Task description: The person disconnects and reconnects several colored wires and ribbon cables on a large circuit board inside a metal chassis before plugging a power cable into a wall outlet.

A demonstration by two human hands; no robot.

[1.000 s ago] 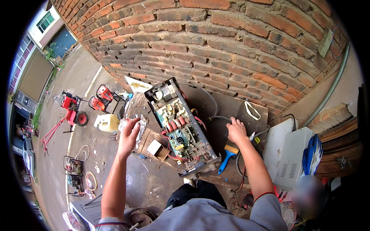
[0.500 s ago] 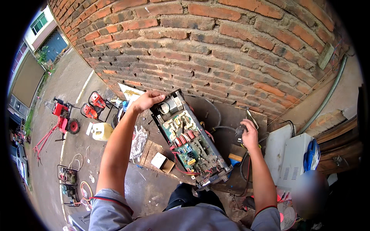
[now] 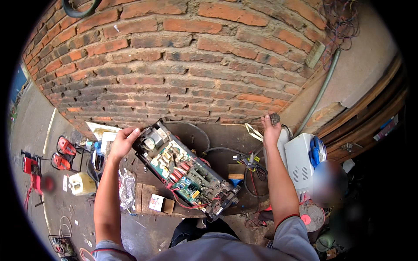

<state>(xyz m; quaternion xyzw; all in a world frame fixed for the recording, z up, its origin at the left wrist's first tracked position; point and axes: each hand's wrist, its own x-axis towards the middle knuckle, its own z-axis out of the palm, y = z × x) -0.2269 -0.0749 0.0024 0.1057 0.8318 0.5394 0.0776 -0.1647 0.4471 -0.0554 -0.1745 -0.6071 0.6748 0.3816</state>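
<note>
An uncovered machine case (image 3: 185,174) with a green circuit board, red components and loose wires lies slanted on the worktable (image 3: 223,143). At its upper left corner my left hand (image 3: 123,142) grips the edge, thumb uppermost and some fingers out of sight. Raised off to the right, my right hand (image 3: 271,130) is closed round a dark power plug (image 3: 274,118). Below that hand are pliers (image 3: 251,162) and a wide brush (image 3: 236,174) with a blue band. A grey cable (image 3: 224,149) curves behind the case.
A brick wall (image 3: 174,65) bounds the far side. A small white box (image 3: 156,202) sits near the table's front edge. To the right stands a white metal cabinet (image 3: 299,163); a yellowish jug (image 3: 82,184) and red machines (image 3: 65,152) occupy the ground at left.
My right hand has lifted away toward the wall with the plug, uncovering the pliers. My left hand stays at the case's corner. The whole view has swung to the right.
</note>
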